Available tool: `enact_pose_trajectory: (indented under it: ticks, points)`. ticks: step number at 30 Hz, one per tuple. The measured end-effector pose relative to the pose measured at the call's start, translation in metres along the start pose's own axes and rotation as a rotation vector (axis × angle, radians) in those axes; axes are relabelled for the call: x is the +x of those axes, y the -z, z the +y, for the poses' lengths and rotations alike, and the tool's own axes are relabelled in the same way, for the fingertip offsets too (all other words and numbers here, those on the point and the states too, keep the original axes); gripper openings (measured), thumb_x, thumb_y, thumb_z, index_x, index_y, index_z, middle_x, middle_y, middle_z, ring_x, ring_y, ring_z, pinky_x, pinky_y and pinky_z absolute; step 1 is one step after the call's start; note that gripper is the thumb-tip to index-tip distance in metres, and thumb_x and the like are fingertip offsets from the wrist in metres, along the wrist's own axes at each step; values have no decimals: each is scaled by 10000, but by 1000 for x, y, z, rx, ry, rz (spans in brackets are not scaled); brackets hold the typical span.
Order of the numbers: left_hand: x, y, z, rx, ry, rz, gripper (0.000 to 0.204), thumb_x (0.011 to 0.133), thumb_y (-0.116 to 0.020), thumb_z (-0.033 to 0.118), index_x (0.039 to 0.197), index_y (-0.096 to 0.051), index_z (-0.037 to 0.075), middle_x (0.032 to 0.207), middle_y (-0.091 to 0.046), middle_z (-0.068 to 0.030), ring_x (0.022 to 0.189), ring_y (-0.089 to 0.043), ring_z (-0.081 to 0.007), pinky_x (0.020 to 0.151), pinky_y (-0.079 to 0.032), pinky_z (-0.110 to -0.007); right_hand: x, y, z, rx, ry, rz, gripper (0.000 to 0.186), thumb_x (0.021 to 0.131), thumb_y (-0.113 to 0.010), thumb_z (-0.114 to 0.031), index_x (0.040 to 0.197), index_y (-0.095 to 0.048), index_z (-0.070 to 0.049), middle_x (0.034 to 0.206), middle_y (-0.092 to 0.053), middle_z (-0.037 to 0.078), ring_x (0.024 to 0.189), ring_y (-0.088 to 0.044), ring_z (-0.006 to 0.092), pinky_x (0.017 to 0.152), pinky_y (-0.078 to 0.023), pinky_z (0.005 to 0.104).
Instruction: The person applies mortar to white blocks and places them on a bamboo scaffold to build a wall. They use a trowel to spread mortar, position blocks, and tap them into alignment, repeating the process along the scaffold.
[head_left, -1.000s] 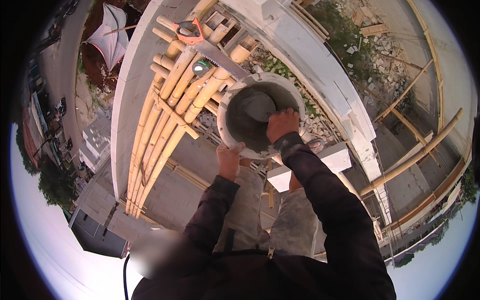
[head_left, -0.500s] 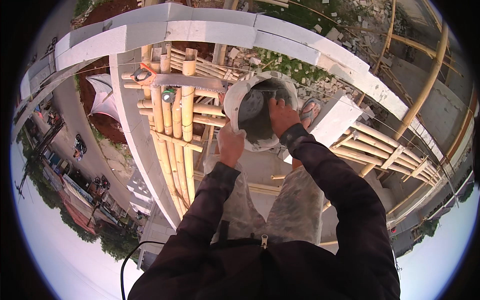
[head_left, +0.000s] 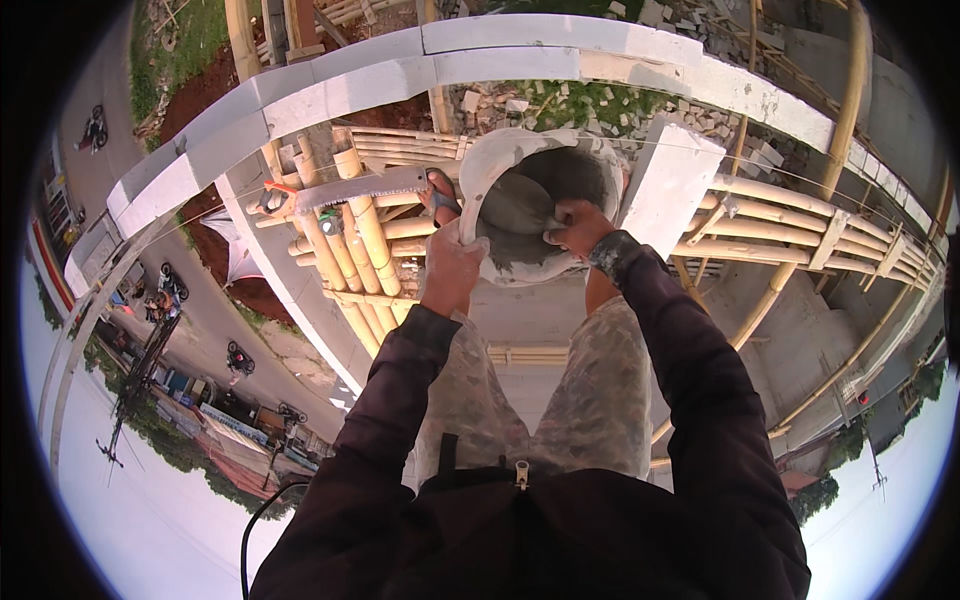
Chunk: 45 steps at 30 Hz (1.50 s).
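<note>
Head view: left hand [head_left: 455, 262] clamps the near rim of the round grey mortar-caked bucket [head_left: 535, 205], fingers curled over the edge. Right hand [head_left: 578, 225] grips the rim from inside, bucket just ahead of both hands. Orange-handled handsaw [head_left: 345, 190] lies on yellow bamboo scaffold poles [head_left: 365, 240], left of left hand. White rectangular block [head_left: 668, 185] sits right of right hand.

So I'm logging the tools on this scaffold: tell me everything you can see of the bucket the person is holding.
The bucket is round, pale grey-white and crusted with dried mortar, plastic by the look of it. It is held tilted, its mouth facing the camera, with grey wet mortar inside. The left hand grips its near rim; the right hand reaches over the rim into the mortar. It hangs above the bamboo scaffold poles, beside a white block.
</note>
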<state>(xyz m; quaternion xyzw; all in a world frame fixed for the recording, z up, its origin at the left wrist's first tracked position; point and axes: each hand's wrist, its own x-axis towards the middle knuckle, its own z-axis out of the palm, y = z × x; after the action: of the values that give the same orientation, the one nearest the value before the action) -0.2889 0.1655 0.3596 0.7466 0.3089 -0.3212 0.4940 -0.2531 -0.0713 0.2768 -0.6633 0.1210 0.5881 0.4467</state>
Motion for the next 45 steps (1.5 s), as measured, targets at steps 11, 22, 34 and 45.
enact_pose_trajectory:
  ticks: [11,22,34,45]
  points:
    - [44,-64,-5,-51,-49,-77,110,792,-665,53,860,-640,-31,667,-589,-64,630,-545,-160,622,-454,-337,-48,69,68,323,21,-65,210,901,-689,-112,833,-542,20,618,-537,42,496,-502,101,456,-406,280]
    - [95,-137,-22,114,-49,-69,144,801,-648,9,933,-650,-49,802,-642,-49,721,-588,-131,653,-463,-301,-40,128,119,-134,268,276,354,829,-737,-185,1051,-654,77,873,-666,234,814,-646,314,749,-505,380]
    - [140,-161,-45,68,-120,3,146,786,-657,52,877,-619,-56,732,-623,-200,690,-597,-330,657,-468,-404,-28,218,106,82,113,105,328,843,-740,-217,1036,-691,44,680,-617,75,534,-550,111,506,-460,275]
    - [99,-128,-70,-115,118,66,237,804,-644,-12,1039,-657,-46,880,-668,-39,788,-583,-123,718,-478,-282,44,286,60,-501,452,533,392,821,-744,-246,1086,-679,35,980,-698,192,919,-660,347,803,-506,423]
